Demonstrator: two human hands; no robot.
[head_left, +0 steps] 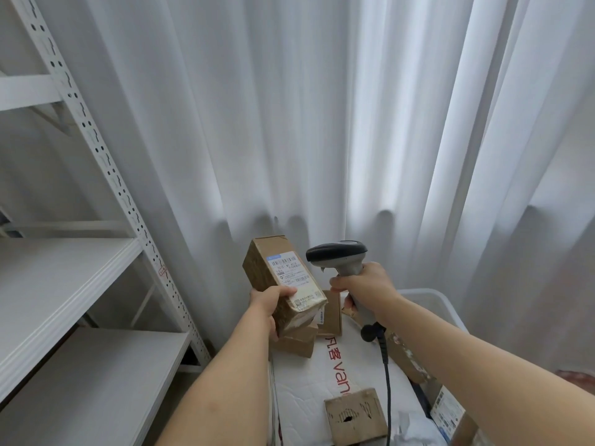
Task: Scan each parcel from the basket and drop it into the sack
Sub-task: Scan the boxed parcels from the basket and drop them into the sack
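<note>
Head view, scanning step. I saw the left hand (269, 304) curled round the lower end of a small brown parcel (283, 281), thumb laid across the label face, holding it raised and tilted in front of the white curtain (289, 107). The white shipping label (291, 273) faced up and toward the right. The right hand (365, 288) was wrapped round the grip of the barcode scanner (338, 255), whose head pointed left, just beside the parcel's upper edge; its dark cable (386, 381) hung down over the goods below. The hands were apart, each clamped on its own item.

Below them the white basket (447, 304) showed only part of its rim. It held further parcels: stacked brown cartons (297, 341), a white mailer with red lettering (322, 375) and a torn carton (355, 416). The sack was not in view. A white shelving rack (64, 284) stood to the left.

Risks, as I judged them:
- The thumb lay close to the lower barcode; covering it could spoil the read.
- The scanner head sat very near the label and at a slant, so I expected a possible misread.
- The grip held only one end of the parcel; a slip would drop it back among unscanned items, inviting a mix-up.
- The trailing cable could snag a carton as the arm swung toward the sack.
</note>
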